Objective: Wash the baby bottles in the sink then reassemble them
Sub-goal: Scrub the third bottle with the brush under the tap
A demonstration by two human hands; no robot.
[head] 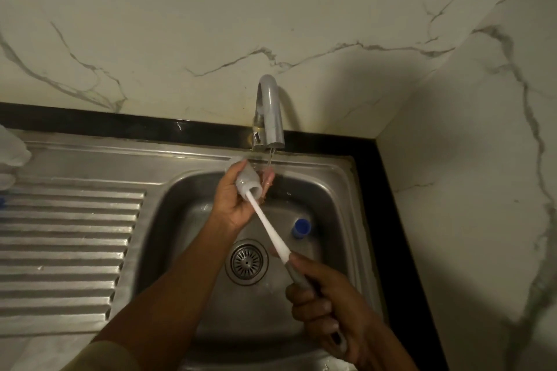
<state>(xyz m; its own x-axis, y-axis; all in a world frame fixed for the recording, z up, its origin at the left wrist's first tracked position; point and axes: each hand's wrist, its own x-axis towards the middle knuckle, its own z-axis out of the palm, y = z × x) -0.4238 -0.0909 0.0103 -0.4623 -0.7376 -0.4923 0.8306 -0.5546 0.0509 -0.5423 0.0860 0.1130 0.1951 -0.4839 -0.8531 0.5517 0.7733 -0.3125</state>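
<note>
left hand [236, 205]: grasps clear bottle [247, 185] over sink's [193, 156] back edge, beside tap [269, 111] stream
right hand [325, 307]: clenched on brush [268, 224] handle
risk: wet bottle slips into basin; hard thrust splashes
blue cap [301, 227]: basin right side, could get knocked
hidden: brush head inside bottle; white items [12, 156] cut off left

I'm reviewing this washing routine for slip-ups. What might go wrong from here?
The clear bottle sits by the faucet's running stream; wet, it might slip from the left hand into the sink.
The right hand holds the brush far back on its handle, so a hard push could knock the bottle loose.
The blue cap lies in the basin near the drain, where runoff may reach it.
</note>
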